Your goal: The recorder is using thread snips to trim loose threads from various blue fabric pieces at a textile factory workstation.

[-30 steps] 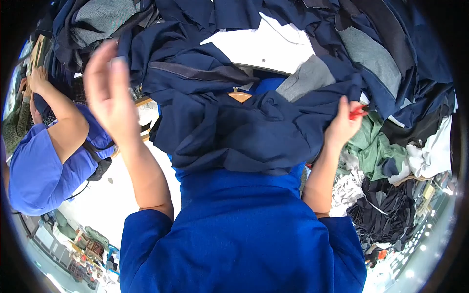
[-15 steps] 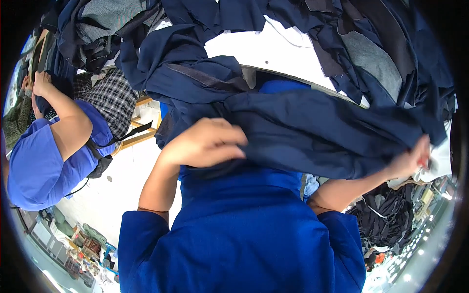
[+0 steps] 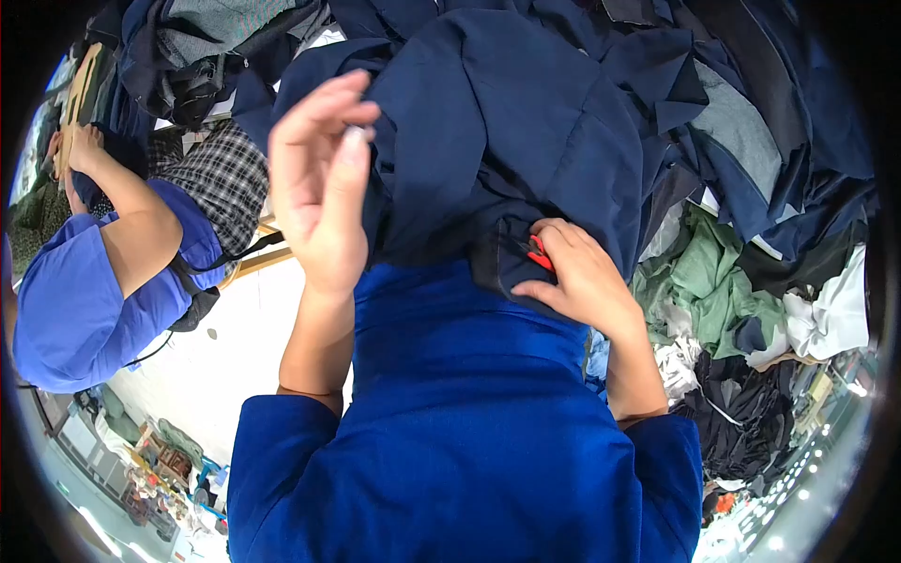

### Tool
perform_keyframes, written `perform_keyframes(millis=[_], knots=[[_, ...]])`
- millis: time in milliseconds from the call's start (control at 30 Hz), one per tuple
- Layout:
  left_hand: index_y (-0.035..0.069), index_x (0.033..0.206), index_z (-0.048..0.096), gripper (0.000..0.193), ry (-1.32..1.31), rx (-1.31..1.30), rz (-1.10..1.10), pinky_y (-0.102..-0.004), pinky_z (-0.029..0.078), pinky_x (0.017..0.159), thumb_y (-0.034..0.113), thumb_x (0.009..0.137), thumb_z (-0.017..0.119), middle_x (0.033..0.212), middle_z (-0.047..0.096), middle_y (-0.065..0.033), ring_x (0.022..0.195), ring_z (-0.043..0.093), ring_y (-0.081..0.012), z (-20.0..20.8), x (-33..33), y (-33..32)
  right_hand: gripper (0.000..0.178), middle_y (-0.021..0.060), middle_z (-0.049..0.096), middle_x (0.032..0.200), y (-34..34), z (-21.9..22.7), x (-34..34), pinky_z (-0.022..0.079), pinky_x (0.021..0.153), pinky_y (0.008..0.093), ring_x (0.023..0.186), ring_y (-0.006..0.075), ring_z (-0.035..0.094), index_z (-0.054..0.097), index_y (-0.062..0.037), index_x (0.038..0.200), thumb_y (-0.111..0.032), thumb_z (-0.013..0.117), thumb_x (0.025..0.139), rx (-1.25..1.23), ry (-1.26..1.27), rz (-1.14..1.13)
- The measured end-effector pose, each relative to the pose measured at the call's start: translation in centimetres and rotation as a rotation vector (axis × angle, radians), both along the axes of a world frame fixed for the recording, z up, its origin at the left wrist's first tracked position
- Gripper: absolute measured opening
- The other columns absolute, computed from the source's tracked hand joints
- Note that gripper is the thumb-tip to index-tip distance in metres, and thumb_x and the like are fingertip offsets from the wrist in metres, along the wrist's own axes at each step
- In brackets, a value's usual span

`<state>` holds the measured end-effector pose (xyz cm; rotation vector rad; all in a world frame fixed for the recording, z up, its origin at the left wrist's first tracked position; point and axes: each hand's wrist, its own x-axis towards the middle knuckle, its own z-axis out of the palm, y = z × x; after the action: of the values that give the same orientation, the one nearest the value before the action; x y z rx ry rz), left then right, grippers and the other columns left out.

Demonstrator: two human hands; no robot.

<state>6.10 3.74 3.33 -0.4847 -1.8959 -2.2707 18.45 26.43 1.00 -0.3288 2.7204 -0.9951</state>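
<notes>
A dark navy cloth garment (image 3: 526, 103) is spread across my lap and the table edge, its near part bunched up. My left hand (image 3: 324, 178) is raised in front of its left side, fingers loosely curved and apart, with nothing in them. On the bunched near edge lies my right hand (image 3: 587, 277), its fingers closed round a small red-handled tool (image 3: 539, 251). Most of that tool is hidden by the hand and the cloth, so its kind does not show clearly. The thumb and fingers of this hand also touch the garment.
Piles of dark fabric with grey pieces (image 3: 737, 117) cover the table at the far side. Green cloth (image 3: 704, 267) and white scraps (image 3: 835, 310) lie at the right, above a black heap (image 3: 741, 403). At left, a co-worker in a blue-violet top (image 3: 84, 300) handles dark cloth.
The garment has swung from stretching rightward to spreading over the table edge ahead of me. My right hand has come in from the far right. My left hand has risen off the cloth.
</notes>
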Motion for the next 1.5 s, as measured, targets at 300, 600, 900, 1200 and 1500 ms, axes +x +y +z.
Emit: perform_keyframes(millis=[300,600,900,1200,1500], knots=[[0.018,0.103,0.063,0.049,0.178,-1.205,-0.377,-0.0449,0.033,0.096,0.025,0.057,0.080,0.135,0.036,-0.0129,0.120,0.039,-0.0336,-0.5,2.5,-1.7,0.037,-0.0008,0.040,0.064,4.2,2.7,-0.3,0.028,0.050,0.0231,0.057,0.0089,0.037,0.031,-0.0134,0.064,-0.001,0.064,0.074,-1.119,-0.202,-0.398],[0.003,0.088,0.060,0.017,-0.392,-0.309,-0.092,-0.0175,0.038,0.062,0.018,0.092,0.053,0.077,0.055,0.0056,0.069,0.048,-0.0020,-0.5,-3.1,-7.7,0.031,0.0003,0.060,0.062,8.1,4.7,-3.6,0.026,0.035,0.0218,0.042,0.0097,0.043,0.041,-0.0135,0.080,-0.033,0.065,0.084,-1.725,-0.148,0.803],[0.001,0.115,0.051,0.028,-0.554,0.405,0.048,-0.0235,0.045,0.080,0.021,0.096,0.044,0.098,0.061,-0.0046,0.086,0.059,-0.0116,1.8,-4.2,-1.7,0.063,0.0201,0.046,0.122,-0.8,-0.3,-3.0,0.045,0.084,0.0365,0.102,0.0331,0.053,0.048,0.0050,0.101,-0.030,0.082,0.060,-0.245,0.030,-0.303],[0.004,0.091,0.062,0.014,-0.094,-0.398,-0.075,-0.0289,0.040,0.083,0.011,0.079,0.063,0.095,0.053,-0.0074,0.092,0.051,-0.0198,4.0,-1.3,-0.3,0.036,-0.0003,0.039,0.059,2.2,0.8,-1.2,0.029,0.047,0.0248,0.050,0.0092,0.036,0.041,-0.0054,0.067,-0.024,0.069,0.079,-0.961,-0.472,0.058],[-0.005,0.089,0.060,0.051,-0.398,1.068,-1.406,-0.0261,0.040,0.073,0.039,0.071,0.078,0.085,0.057,-0.0105,0.082,0.054,-0.0215,12.2,5.1,5.4,0.029,0.0014,0.059,0.100,3.3,-4.3,-4.3,0.037,0.078,0.0212,0.088,0.0072,0.051,0.057,-0.0018,0.111,-0.025,0.053,0.093,-0.526,0.236,-1.015]])
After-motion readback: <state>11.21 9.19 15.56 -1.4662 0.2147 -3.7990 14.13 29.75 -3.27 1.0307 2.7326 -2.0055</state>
